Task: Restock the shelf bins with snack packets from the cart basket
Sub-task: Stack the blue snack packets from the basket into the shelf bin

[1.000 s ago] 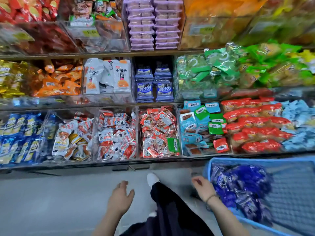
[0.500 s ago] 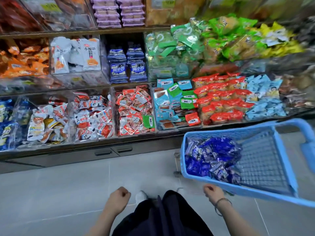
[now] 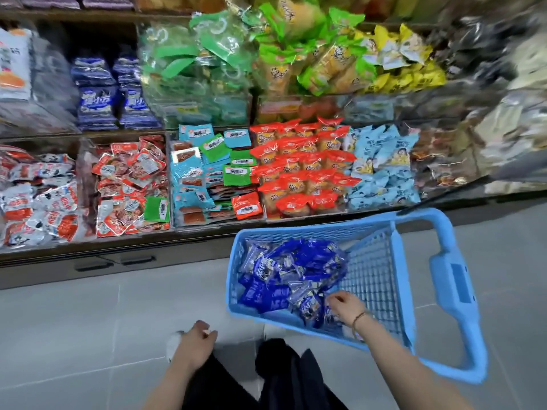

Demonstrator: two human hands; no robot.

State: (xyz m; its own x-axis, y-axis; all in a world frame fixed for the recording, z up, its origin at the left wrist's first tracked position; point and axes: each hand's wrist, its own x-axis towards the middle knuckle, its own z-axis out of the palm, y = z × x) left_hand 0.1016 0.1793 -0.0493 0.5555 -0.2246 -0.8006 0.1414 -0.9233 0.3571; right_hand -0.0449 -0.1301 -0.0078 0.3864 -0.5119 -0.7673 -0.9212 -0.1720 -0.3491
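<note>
The bare right hand [image 3: 344, 304] is extended forward and down on a nearly straight forearm, palm turned downward, with the fingers [image 3: 334, 300] curled inward at the tips; whether anything is pinched between them cannot be determined. A thin brown cord bracelet [image 3: 358, 318] is worn at the right wrist. The bare left hand [image 3: 196, 343] is held low and closer to the body, loosely closed into a fist, knuckles forward, nothing seen within it. Dark trouser legs [image 3: 284, 377] are seen between the two forearms.
</note>
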